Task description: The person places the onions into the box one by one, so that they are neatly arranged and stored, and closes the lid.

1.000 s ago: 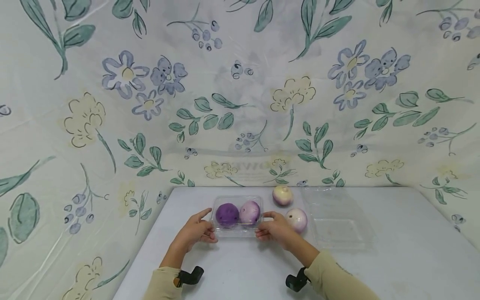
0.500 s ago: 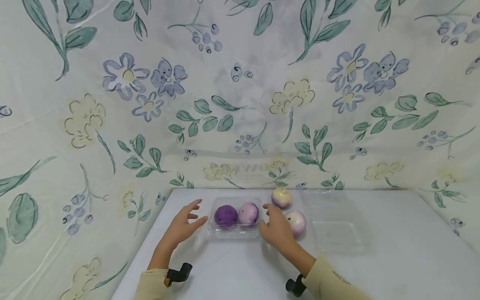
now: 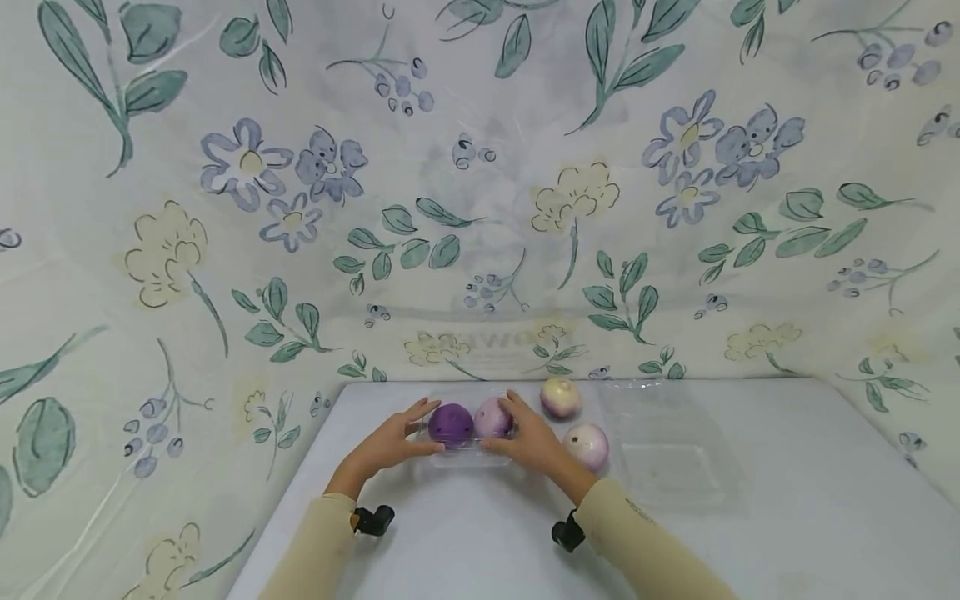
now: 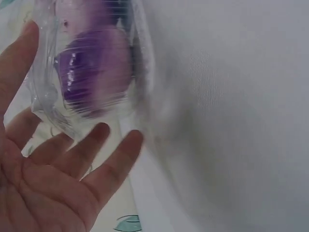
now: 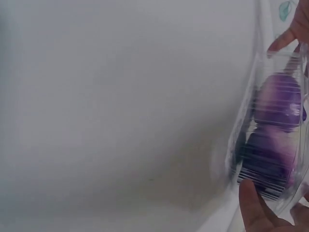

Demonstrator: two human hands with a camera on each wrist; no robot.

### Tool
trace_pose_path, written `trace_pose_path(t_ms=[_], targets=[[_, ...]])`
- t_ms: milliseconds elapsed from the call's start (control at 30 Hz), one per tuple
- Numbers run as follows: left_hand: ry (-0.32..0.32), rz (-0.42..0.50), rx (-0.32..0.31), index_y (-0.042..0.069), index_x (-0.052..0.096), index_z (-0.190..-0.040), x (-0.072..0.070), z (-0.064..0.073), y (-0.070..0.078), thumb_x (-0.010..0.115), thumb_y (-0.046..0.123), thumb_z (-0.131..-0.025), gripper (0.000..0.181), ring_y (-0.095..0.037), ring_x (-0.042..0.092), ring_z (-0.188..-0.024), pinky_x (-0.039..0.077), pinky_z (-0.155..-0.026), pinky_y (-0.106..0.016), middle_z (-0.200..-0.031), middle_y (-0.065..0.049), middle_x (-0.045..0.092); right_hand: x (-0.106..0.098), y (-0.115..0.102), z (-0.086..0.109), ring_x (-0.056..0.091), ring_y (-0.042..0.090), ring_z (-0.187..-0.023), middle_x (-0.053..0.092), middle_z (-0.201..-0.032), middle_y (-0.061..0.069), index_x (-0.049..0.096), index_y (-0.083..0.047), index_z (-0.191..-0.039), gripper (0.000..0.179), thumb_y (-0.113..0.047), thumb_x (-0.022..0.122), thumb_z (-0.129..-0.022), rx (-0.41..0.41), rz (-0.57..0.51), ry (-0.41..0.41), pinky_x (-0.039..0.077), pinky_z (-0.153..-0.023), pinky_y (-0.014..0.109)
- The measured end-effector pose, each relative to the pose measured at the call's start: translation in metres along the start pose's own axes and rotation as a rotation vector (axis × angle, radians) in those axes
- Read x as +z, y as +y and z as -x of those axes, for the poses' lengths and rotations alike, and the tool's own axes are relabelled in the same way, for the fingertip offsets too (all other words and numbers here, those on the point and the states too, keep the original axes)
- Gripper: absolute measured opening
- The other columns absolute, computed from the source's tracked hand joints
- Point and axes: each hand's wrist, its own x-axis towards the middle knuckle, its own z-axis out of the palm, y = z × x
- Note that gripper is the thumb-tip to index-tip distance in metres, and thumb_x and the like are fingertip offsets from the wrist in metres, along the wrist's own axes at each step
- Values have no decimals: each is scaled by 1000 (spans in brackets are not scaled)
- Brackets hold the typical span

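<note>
A clear plastic box (image 3: 465, 461) sits near the table's back edge. Inside lie a deep purple onion (image 3: 451, 426) and a paler pink-purple onion (image 3: 491, 419). My left hand (image 3: 390, 442) is around the box's left end, thumb along the front and fingers towards the back. In the left wrist view its fingers (image 4: 96, 150) are spread and fairly straight beside the box's end. My right hand (image 3: 532, 437) reaches over the right end, partly covering the pale onion. A fingertip (image 5: 247, 188) lies at the box's corner in the right wrist view; firm contact is hard to tell.
Two loose onions, one yellowish (image 3: 561, 398) and one pinkish (image 3: 587, 447), lie right of the box, the nearer one beside my right forearm. Another clear plastic container (image 3: 675, 475) lies further right on the white table (image 3: 795, 500). A floral sheet (image 3: 480, 208) hangs behind.
Both hands first held the box's ends, then drew away with fingers spread. Now they have come back in over its left and right ends. The box has barely moved.
</note>
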Motion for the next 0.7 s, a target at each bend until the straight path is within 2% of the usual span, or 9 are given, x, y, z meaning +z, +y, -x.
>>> trace_pose_path(t_ms=[200,400,533,600,700], targets=[[-19,40,-12,15,29,-157,-5,-13,-6,76,35,-86,87,-48,38,-140,35,-111,-62,-166,-17,11,-1,-1,-9,34,40,-145,29,-159,23,38,-4,-150,87,-40,79,-82,79,-37,9,31,-117,53],[-28,44,-28,15,28,-157,-5,-15,-6,76,37,-86,89,-51,36,-139,34,-111,-64,-165,-18,11,-2,0,-11,32,40,-146,29,-159,22,35,-5,-152,88,-42,78,-84,97,-28,-8,29,-118,54],[-40,14,-52,19,23,-159,-6,-14,-2,75,41,-87,91,-51,34,-141,32,-110,-67,-166,-19,6,-6,-3,-11,30,41,-146,26,-160,25,34,-3,-152,87,-41,76,-86,82,22,-33,28,-118,55],[-30,-20,-65,20,20,-159,-8,-12,2,72,45,-88,92,-50,27,-145,28,-112,-68,-166,-20,3,-9,-5,-10,31,43,-145,22,-161,26,32,-4,-153,87,-45,72,-88,68,78,-44,30,-117,57],[5,-118,-68,19,14,-160,-14,-9,9,67,51,-89,94,-49,14,-149,19,-113,-71,-166,-22,-2,-15,-9,-8,35,47,-142,18,-162,25,32,-6,-154,87,-52,68,-89,21,187,-44,35,-113,60]])
